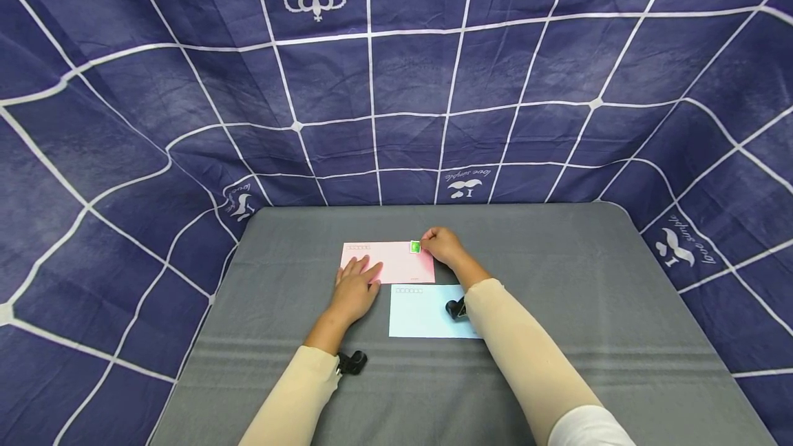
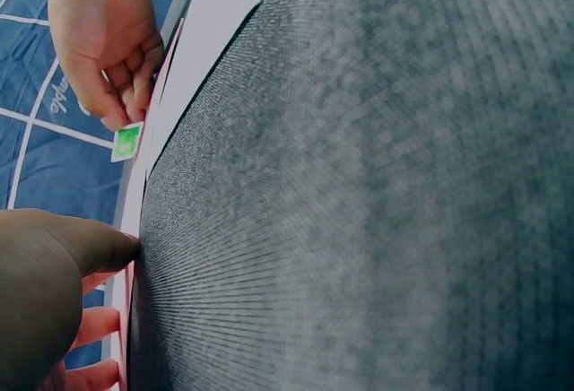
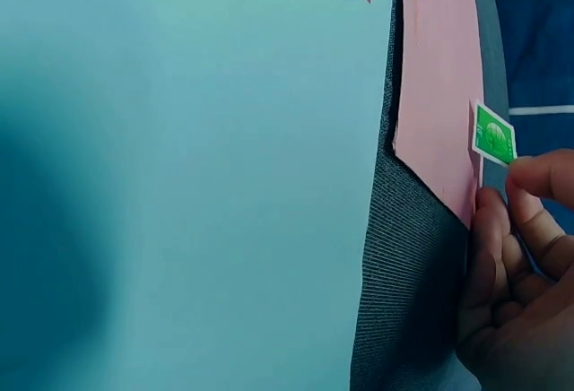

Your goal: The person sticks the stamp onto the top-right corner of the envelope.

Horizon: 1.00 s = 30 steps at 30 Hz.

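A pink envelope [image 1: 396, 268] lies on the grey table. My left hand [image 1: 356, 288] rests on its left part, fingers spread. At the envelope's top right corner, my right hand [image 1: 442, 245] pinches a green postage stamp [image 3: 494, 134] with a white border between thumb and finger. The right wrist view has the stamp tilted up over the pink envelope's edge. A light blue envelope [image 1: 421, 312] lies just below and to the right of the pink one, partly covered by my right forearm. In the left wrist view, the left thumb [image 2: 112, 246] lies along the pink envelope's edge.
The grey table [image 1: 272, 294] backs onto a dark blue curtain [image 1: 409, 81] with white grid lines, which also hangs along both sides. Each wrist carries a small black camera, the left camera [image 1: 353, 362] being over the table.
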Each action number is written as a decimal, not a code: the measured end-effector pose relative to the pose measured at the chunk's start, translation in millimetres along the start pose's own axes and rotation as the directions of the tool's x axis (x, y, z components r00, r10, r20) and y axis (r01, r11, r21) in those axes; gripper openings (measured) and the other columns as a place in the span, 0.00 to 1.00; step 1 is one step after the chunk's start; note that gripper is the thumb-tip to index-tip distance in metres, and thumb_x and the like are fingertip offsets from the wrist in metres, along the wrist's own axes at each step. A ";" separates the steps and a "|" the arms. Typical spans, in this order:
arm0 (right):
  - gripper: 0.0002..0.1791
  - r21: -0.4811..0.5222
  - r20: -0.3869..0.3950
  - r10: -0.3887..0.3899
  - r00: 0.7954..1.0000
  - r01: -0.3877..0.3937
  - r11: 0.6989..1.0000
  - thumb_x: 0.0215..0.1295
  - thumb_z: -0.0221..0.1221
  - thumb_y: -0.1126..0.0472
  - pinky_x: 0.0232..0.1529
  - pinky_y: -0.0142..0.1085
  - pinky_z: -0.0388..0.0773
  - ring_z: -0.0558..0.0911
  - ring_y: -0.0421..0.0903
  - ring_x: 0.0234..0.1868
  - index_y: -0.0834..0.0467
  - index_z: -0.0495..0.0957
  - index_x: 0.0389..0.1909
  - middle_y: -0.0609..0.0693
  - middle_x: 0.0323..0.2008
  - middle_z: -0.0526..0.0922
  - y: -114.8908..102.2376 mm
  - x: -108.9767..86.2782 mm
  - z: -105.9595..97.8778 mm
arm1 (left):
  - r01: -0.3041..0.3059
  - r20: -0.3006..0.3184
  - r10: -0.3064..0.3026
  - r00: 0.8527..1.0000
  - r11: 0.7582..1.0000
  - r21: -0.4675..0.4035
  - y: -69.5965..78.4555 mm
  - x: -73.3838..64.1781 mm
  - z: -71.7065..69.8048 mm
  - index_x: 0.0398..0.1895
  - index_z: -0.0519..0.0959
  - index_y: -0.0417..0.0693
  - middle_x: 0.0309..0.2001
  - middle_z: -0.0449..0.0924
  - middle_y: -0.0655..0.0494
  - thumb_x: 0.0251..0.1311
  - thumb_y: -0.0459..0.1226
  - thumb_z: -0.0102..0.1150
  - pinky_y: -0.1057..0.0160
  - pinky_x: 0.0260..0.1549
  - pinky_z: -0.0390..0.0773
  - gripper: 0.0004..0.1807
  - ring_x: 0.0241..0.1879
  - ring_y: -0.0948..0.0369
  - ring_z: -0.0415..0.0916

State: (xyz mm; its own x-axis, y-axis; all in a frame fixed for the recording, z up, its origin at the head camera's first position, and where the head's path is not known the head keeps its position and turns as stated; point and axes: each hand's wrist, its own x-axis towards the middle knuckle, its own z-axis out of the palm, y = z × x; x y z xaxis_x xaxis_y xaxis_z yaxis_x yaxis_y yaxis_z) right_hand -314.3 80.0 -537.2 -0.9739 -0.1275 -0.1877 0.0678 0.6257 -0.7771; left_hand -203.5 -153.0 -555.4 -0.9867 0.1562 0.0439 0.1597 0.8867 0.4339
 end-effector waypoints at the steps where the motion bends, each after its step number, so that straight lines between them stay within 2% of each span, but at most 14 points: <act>1: 0.07 0.000 0.001 -0.001 1.000 0.001 1.000 0.64 0.59 0.59 0.35 0.31 0.69 0.75 0.46 0.35 0.59 0.81 0.34 0.49 0.29 0.78 0.0 0.6 0.1 | 0.000 0.002 0.000 1.000 1.000 -0.002 0.1 0.1 -0.2 0.69 0.75 0.55 0.75 0.65 0.43 0.71 0.43 0.54 0.30 0.71 0.52 0.24 0.77 0.40 0.54; 15: 0.07 -0.041 0.005 -0.012 1.000 0.012 0.999 0.64 0.61 0.59 0.39 0.34 0.71 0.76 0.47 0.35 0.59 0.81 0.32 0.50 0.30 0.79 -1.8 4.8 -0.4 | 0.000 -0.003 0.000 1.000 1.000 0.000 3.1 0.3 -2.3 0.69 0.75 0.54 0.74 0.66 0.43 0.70 0.42 0.54 0.29 0.71 0.52 0.24 0.77 0.39 0.55; 23: 0.06 -0.066 0.015 0.000 1.000 0.001 0.998 0.64 0.62 0.60 0.35 0.32 0.69 0.75 0.46 0.33 0.59 0.81 0.31 0.49 0.28 0.77 -4.6 5.4 1.6 | 0.016 0.013 -0.016 1.000 1.000 0.004 1.0 0.5 -0.1 0.70 0.74 0.57 0.76 0.65 0.44 0.71 0.44 0.54 0.30 0.72 0.50 0.24 0.78 0.40 0.53; 30: 0.06 -0.090 0.015 0.003 1.000 -0.001 0.996 0.64 0.61 0.60 0.36 0.32 0.70 0.75 0.46 0.33 0.59 0.81 0.32 0.49 0.29 0.78 -5.7 5.9 2.4 | 0.004 -0.006 -0.004 1.000 1.000 0.005 0.6 -0.4 0.2 0.69 0.75 0.55 0.75 0.66 0.43 0.71 0.43 0.54 0.29 0.71 0.52 0.24 0.77 0.40 0.55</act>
State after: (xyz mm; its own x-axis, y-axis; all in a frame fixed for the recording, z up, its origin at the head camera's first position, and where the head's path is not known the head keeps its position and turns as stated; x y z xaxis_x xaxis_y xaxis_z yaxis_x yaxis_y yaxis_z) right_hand -319.9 73.9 -535.3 -0.9703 -0.1376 -0.1989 0.0493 0.6928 -0.7195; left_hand -203.1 -152.4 -555.4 -0.9875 0.1505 0.0477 0.1563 0.8896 0.4292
